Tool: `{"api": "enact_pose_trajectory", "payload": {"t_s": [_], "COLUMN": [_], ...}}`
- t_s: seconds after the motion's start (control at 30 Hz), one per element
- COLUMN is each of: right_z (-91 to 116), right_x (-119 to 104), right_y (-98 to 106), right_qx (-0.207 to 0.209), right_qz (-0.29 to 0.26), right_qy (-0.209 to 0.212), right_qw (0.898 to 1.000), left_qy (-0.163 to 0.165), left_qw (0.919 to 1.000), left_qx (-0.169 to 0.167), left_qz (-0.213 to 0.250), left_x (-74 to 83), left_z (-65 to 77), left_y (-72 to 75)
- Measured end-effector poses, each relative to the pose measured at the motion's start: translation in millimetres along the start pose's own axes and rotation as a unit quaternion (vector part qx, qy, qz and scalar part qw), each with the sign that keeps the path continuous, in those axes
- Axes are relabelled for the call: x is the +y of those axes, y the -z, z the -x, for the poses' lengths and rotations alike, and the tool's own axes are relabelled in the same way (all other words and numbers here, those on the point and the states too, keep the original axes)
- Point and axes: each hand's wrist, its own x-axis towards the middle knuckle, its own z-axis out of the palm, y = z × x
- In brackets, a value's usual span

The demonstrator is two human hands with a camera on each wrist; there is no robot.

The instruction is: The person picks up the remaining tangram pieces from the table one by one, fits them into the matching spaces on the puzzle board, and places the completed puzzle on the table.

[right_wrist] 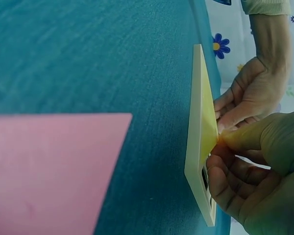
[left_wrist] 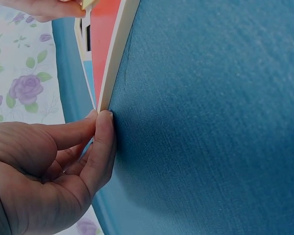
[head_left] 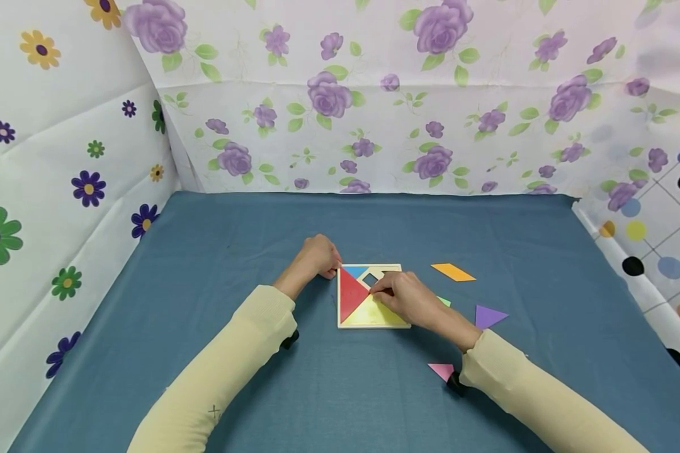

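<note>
A square wooden tangram tray (head_left: 368, 326) lies on the cloth. In it are a red triangle (head_left: 351, 296) at the left, a yellow triangle (head_left: 376, 313) along the near side and a blue piece (head_left: 354, 271) at the far left. My left hand (head_left: 318, 257) pinches the tray's far left corner between thumb and forefinger, plainest in the left wrist view. My right hand (head_left: 410, 299) reaches over the tray's right side and pinches the tip of the yellow triangle, near the tray's middle. That hand hides part of the tray's right half.
Right of the tray lie an orange parallelogram (head_left: 453, 272), a purple triangle (head_left: 490, 316) and a green piece (head_left: 444, 301) partly behind my right hand. A pink piece (head_left: 441, 370) lies nearer, by the right wrist. Patterned sheets (head_left: 294, 113) enclose the blue-clothed table (head_left: 249, 226).
</note>
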Motion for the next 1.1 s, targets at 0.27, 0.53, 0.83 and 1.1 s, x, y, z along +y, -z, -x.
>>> {"api": "enact_pose_trajectory", "payload": {"t_s": [0.27,0.53,0.83,1.1], "right_z": [-0.1,-1.4,0.1,1.2], "right_x": [0.3,-0.6,-1.9,-1.4], "right_y": [-2.6,-4.7,-6.3,-8.0], "right_qx": [0.007,0.016,0.019,0.019], "right_qz": [0.022,0.056,0.089,0.097], "right_qy": [0.009,0.025,0.028,0.030], "right_qw": [1.000,0.998,0.995,0.995], "left_qy": [-0.010,-0.002,-0.003,0.006], "left_qw": [0.9999,0.9999,0.9999,0.9998], "left_qx": [0.002,-0.002,-0.001,-0.005], "left_qz": [-0.003,0.012,0.011,0.018], "left_x": [-1.2,-0.5,-0.9,-0.5], "left_z": [2.0,0.3,0.5,-0.2], "left_y": [1.3,-0.1,0.4,-0.4]}}
